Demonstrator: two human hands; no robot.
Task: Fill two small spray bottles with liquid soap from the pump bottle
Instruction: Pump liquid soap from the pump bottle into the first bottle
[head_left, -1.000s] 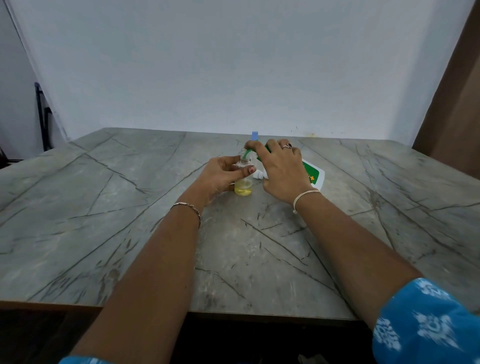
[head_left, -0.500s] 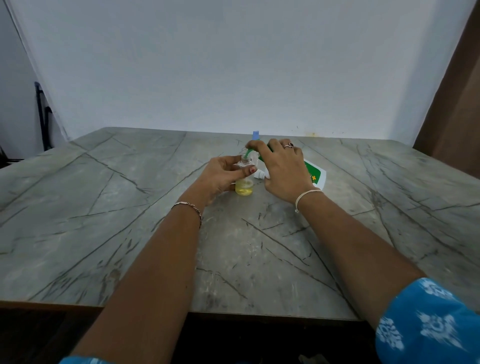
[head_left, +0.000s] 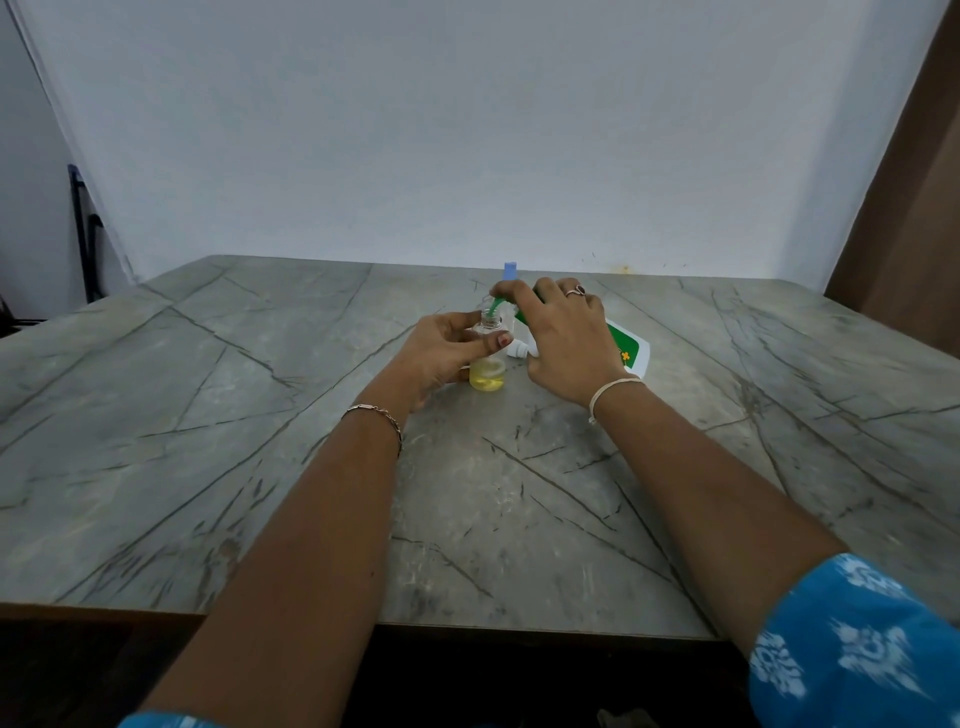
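Head camera, looking down over a grey stone-look table (head_left: 260, 415) veined with dark cracks, brown along its near edge. Behind it a plain white wall (head_left: 467, 130); at far left a dark metal stand (head_left: 83, 234), at right a brown panel (head_left: 914, 208). Near the table's middle, a small clear bottle (head_left: 487, 366), upright, uncapped, yellow soap in its lower part. Left hand (head_left: 436, 358) beside it, fingers curled round its side and clamped on it. Right hand (head_left: 566, 343) over the pump bottle (head_left: 631, 348), fingers closed on the green pump head (head_left: 500, 303), spout just above the small bottle's mouth. Label green and white with an orange flower mark; no legible writing. Behind the hands, a blue cap (head_left: 510, 270); between them, a small white piece (head_left: 517, 352) on the table.
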